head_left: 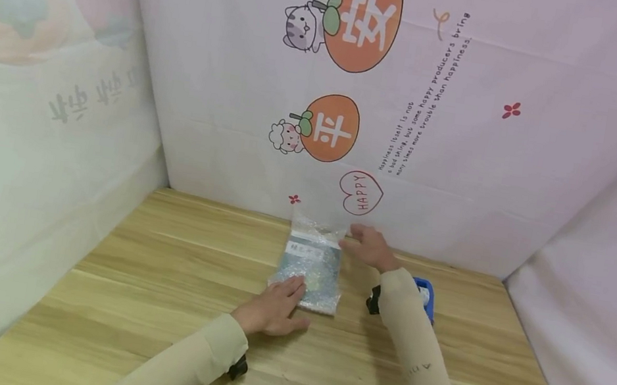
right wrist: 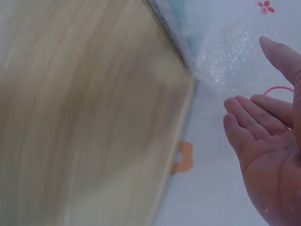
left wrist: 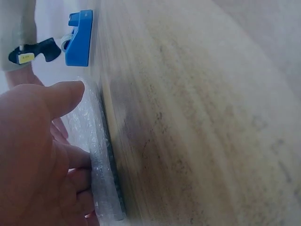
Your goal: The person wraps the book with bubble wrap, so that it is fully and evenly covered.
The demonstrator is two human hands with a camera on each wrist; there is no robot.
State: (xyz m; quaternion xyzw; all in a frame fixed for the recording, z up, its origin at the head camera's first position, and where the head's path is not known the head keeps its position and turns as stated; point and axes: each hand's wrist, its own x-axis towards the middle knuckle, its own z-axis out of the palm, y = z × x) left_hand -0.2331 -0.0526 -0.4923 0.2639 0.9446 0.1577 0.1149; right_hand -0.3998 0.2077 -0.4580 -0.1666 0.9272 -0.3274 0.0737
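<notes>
Lying flat on the wooden surface (head_left: 150, 289), close to the printed backdrop cloth (head_left: 230, 74), is a bubble-wrap package (head_left: 312, 266) with a white label strip (head_left: 305, 251) across its far part. The left hand (head_left: 273, 310) rests palm-down on the package's near left corner, fingers (head_left: 294, 289) straight and relaxed on the plastic rather than curled around it. The left wrist view shows the same: the thumb (left wrist: 66, 96) stretched out over the bubble wrap (left wrist: 101, 174) and the other fingers lying loosely against its edge.

At the package's far right corner is the right hand (head_left: 369, 247), its fingers extended towards the loose open end of the wrap that stands up against the backdrop. In the right wrist view the palm (right wrist: 270, 155) is open and the fingers (right wrist: 249, 117) only slightly bent, just beside the clear wrap (right wrist: 221, 56); whether they actually touch it cannot be told, and nothing is gripped.

Right of the package, partly hidden behind the right forearm's beige sleeve (head_left: 417, 348), a blue plastic tool (head_left: 426, 296) lies on the surface. From the left wrist camera it shows as a blue block (left wrist: 79, 38) beyond the package. Both forearms wear beige sleeves with small black wrist mounts (head_left: 238, 367).
</notes>
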